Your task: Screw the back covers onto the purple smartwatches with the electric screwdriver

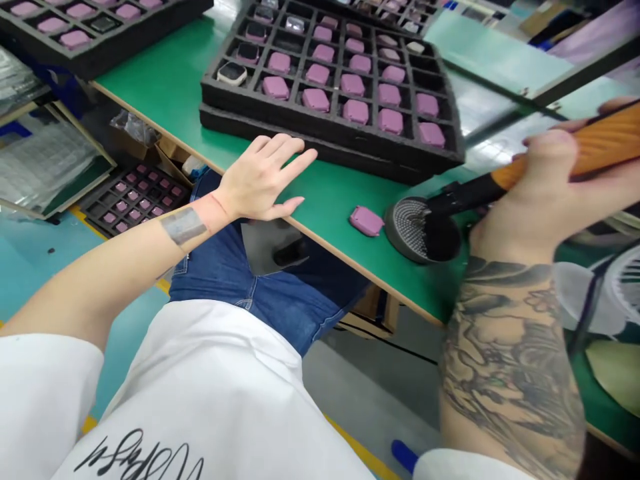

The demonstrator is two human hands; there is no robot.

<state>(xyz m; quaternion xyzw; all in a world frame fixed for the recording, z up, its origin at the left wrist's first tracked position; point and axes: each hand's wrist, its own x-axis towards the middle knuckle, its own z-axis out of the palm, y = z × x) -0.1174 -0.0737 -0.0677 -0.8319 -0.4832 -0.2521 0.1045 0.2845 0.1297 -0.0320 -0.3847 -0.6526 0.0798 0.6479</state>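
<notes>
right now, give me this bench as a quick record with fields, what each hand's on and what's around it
left hand: spread flat at the edge of the green workbench
right hand: gripping the wood-handled round brush
brush head: dark, bristled, right beside the pink rounded-square piece
beyond left hand: black foam tray with pink pieces in its compartments

Left hand (263,179) is lying flat, fingers spread out, while the right hand (547,180) is curled tight, its forearm (510,360) all tattooed up.
</notes>
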